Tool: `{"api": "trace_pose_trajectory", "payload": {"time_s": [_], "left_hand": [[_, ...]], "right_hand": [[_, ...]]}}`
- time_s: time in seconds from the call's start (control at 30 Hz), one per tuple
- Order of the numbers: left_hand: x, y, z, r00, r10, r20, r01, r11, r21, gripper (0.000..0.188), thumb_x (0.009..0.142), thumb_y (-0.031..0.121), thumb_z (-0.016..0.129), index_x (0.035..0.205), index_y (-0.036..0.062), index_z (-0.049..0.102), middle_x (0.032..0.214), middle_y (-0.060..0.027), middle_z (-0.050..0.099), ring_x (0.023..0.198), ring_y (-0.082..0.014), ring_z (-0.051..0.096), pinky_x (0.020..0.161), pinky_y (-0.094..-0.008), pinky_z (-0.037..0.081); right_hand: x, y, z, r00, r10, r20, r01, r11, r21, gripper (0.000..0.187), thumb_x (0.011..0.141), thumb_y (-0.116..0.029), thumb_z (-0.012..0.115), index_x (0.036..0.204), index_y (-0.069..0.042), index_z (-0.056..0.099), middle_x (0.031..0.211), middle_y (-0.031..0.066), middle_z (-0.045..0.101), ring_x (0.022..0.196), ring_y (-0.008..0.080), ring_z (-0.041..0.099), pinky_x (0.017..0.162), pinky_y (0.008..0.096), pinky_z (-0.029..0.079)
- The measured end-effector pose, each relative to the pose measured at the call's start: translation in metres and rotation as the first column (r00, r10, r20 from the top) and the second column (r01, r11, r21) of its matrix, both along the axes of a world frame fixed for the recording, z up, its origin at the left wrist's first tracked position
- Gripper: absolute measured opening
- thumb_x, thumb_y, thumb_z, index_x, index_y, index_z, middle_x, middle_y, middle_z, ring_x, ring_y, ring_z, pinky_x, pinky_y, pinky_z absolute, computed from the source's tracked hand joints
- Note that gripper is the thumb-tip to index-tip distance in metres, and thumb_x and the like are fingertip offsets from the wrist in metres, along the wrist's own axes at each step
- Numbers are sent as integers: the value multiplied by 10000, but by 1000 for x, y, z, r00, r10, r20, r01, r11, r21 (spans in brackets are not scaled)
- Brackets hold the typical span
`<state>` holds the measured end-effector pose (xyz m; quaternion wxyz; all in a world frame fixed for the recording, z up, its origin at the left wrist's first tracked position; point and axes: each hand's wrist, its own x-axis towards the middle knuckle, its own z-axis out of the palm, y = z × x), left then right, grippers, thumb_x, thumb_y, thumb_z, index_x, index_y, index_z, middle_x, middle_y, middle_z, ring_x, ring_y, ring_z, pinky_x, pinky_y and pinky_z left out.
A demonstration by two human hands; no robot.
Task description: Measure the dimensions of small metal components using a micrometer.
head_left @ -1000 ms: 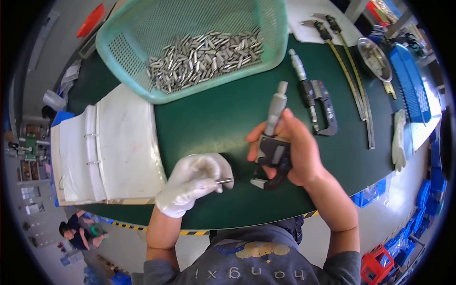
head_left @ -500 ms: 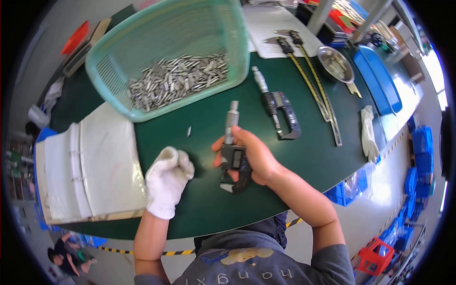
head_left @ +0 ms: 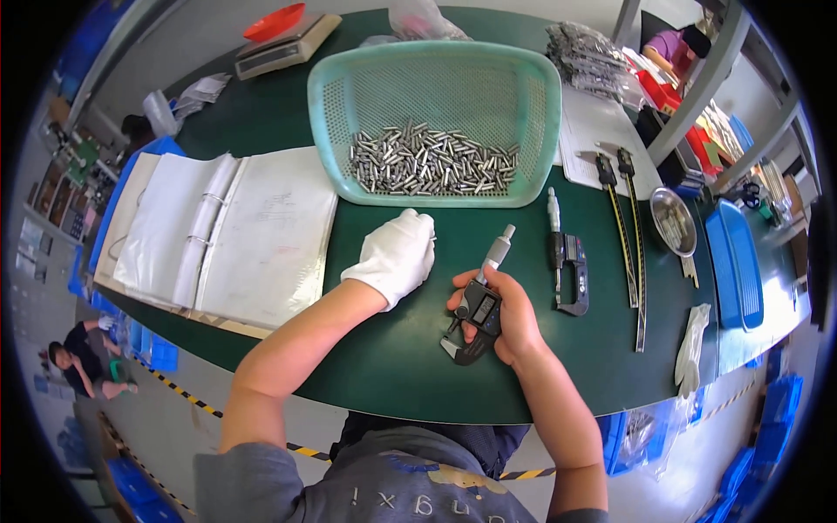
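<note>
My left hand (head_left: 394, 257), in a white glove, rests on the green table just in front of the mesh basket (head_left: 436, 200). Its fingers are curled together, and whatever is in them is hidden. Many small metal pins (head_left: 436, 161) lie heaped in the basket. In my bare right hand (head_left: 519, 318) is a digital micrometer (head_left: 481, 307), its frame toward me and its thimble pointing away. I cannot make out anything in its jaws. A second digital micrometer (head_left: 571, 248) lies on the table to the right of that hand.
An open ring binder (head_left: 270, 235) lies on the left. On the right are two calipers (head_left: 622, 218), a metal bowl (head_left: 656, 207) of pieces, a blue tray (head_left: 737, 261) and a loose white glove (head_left: 693, 349). A scale (head_left: 288, 50) stands at the far left, bagged parts (head_left: 584, 57) at the back.
My gloved left hand has moved forward and right, toward the basket, over where a single loose pin lay; that pin no longer shows. My right hand still holds the micrometer. The view has shifted.
</note>
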<state>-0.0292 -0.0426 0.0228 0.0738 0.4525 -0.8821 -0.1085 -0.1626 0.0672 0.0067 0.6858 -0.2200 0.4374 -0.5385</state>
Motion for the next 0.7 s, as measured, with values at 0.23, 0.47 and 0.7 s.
{"api": "trace_pose_trajectory", "payload": {"time_s": [0.23,0.47,0.7], "left_hand": [[2,-56,37,997,72,-31,-76,982,-175,171,767,153,509,889,36,536,850,-169,548,774,-316,557,697,-383,451],[-19,-92,46,972,-57,-229,-23,943,-331,151,795,184,533,907,87,560,881,-107,551,793,-262,560,682,-334,451],[-68,-95,18,883,-457,-109,368,816,-446,112,727,185,577,800,105,608,759,-76,519,716,-254,543,609,-355,463]], "right_hand": [[-1,0,-1,1000,-21,12,21,1000,14,359,874,-301,321,945,10,486,723,127,568,449,166,476,433,287,417],[-10,-1,3,992,-74,100,72,997,29,419,856,-352,319,959,16,491,756,148,566,459,182,478,457,301,419],[-12,1,6,972,-75,221,63,996,61,453,825,-371,325,968,24,495,782,173,568,461,196,488,471,312,428]]}}
